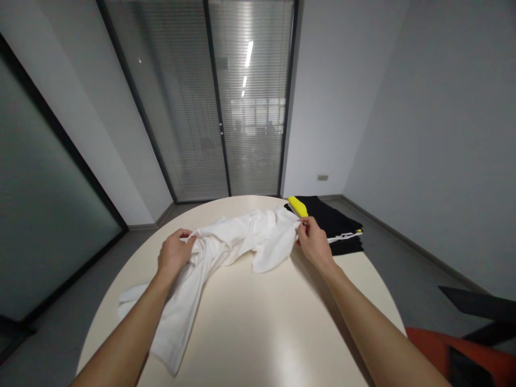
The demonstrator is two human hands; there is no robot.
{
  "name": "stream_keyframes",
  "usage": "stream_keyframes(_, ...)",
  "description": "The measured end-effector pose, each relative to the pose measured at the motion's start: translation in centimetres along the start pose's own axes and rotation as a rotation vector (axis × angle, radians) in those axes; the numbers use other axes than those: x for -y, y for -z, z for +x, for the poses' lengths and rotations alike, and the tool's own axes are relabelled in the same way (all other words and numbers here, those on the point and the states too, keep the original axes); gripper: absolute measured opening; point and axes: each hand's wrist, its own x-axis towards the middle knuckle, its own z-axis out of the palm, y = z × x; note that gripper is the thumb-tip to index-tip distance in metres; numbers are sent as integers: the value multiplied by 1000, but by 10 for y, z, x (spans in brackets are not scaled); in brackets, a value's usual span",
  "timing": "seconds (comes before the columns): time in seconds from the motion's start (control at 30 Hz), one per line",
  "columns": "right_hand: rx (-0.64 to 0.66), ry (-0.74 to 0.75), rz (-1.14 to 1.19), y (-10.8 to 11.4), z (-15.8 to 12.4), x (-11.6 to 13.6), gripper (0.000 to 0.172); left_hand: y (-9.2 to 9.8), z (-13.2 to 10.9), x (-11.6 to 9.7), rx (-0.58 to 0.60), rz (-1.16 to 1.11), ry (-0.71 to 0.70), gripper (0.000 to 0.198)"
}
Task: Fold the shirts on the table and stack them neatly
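A crumpled white garment (237, 234), perhaps a shirt, stretches across the round table between my hands. My left hand (175, 252) pinches its left part, and from there a long flap of cloth hangs toward the near left edge. Another bit of white cloth (131, 298) shows behind my left forearm. At the garment's right end, my right hand (313, 240) has its thumb and fingers closed on a corner. Folds hide the garment's exact shape.
A stack of folded black clothes (328, 217) with a yellow piece (298, 206) on it lies at the table's far right. The round table (242, 322) has a pale top. An orange chair (427, 349) stands at the lower right. Beyond are glass doors (253, 134) with blinds.
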Motion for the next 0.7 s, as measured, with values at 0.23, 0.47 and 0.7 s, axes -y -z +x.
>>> stream_keyframes(0.23,263,288,60,-7,-11,5,36,2,-26,-39,35,-24,-157,29)
stream_keyframes(0.47,643,592,-177,-23,-31,12,46,-9,-50,-58,236,89,-516,72)
stream_keyframes(0.7,693,568,-225,-23,-27,17,12,-9,-48,-56,252,135,-499,30)
